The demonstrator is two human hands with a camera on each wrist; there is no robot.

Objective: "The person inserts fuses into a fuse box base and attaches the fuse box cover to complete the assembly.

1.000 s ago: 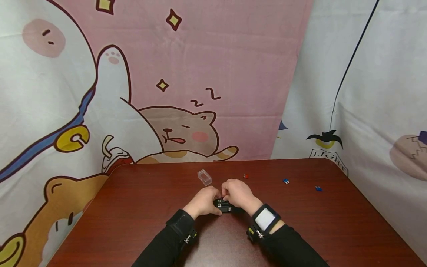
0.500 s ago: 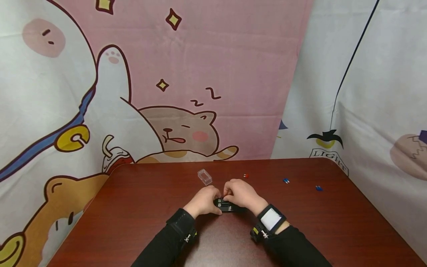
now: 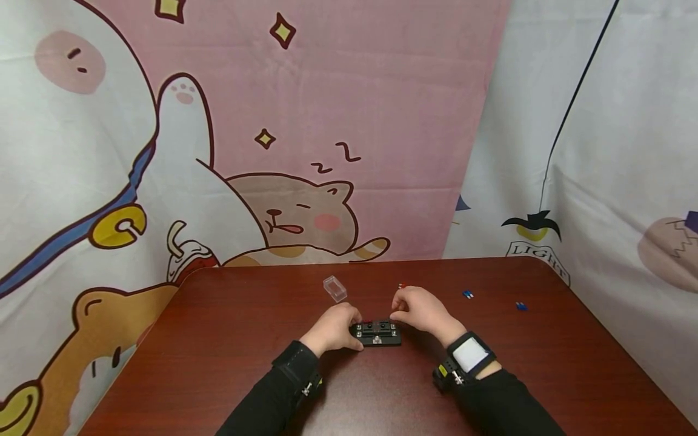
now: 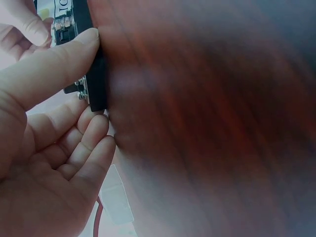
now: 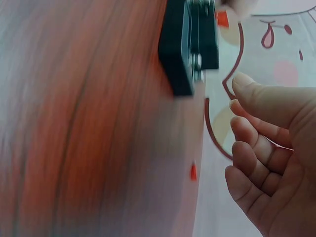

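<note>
A black fuse block (image 3: 382,341) with metal screw terminals lies on the table. My left hand (image 3: 332,327) holds its left end, with the thumb (image 4: 74,57) on its near side and the fingers at its end. A red blade fuse (image 5: 222,19) shows in the block, close to the left hand. My right hand (image 3: 422,309) hovers just past the block's right end, its fingers loosely curled with nothing visible between thumb and fingertips. Beyond that hand, another red blade fuse (image 5: 193,172) rests on the table, partly hidden in the head view.
A clear plastic cover (image 3: 335,289) lies behind the left hand. Toward the right of the table (image 3: 262,303) are two blue blade fuses, one nearer (image 3: 468,295) and one farther right (image 3: 521,307). A printed cloth (image 3: 409,121) hangs behind the table.
My right hand has left the fuse block and moved right toward the loose red fuse, uncovering the block's terminals. My left hand stays on the block's left end.
</note>
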